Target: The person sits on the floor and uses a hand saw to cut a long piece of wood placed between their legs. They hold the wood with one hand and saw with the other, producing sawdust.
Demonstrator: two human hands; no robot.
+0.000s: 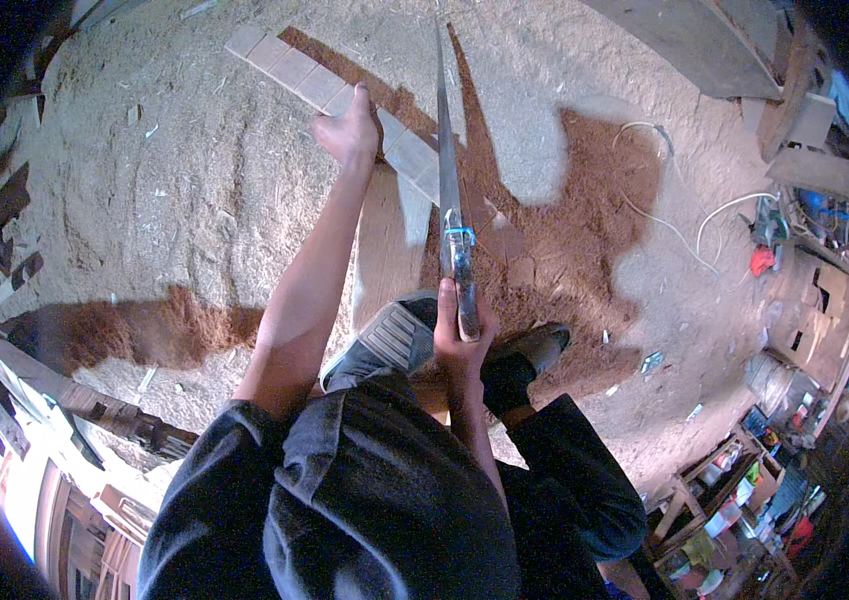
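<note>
A long pale wooden board (294, 72), crossed by several dark lines, slants from the upper left to the middle. My left hand (349, 130) grips it partway along, the thumb side showing and the other fingers mostly hidden. In my right hand (462, 322) is the dark handle of a handsaw (447, 150), with blue binding just above the grip. Its narrow-looking blade points away from me and crosses the board's near end. Whether the teeth are in the wood I cannot tell. Another wooden piece (380, 240) lies under the board, near my feet.
One grey shoe (389, 340) is close below the board, and a dark shoe (544, 350) is to its right. Reddish sawdust (584, 240) covers parts of the ground. A pale cable (689, 240) curls at right, near a cluttered shelf (734, 480). Wood scraps (9, 230) lie along the left.
</note>
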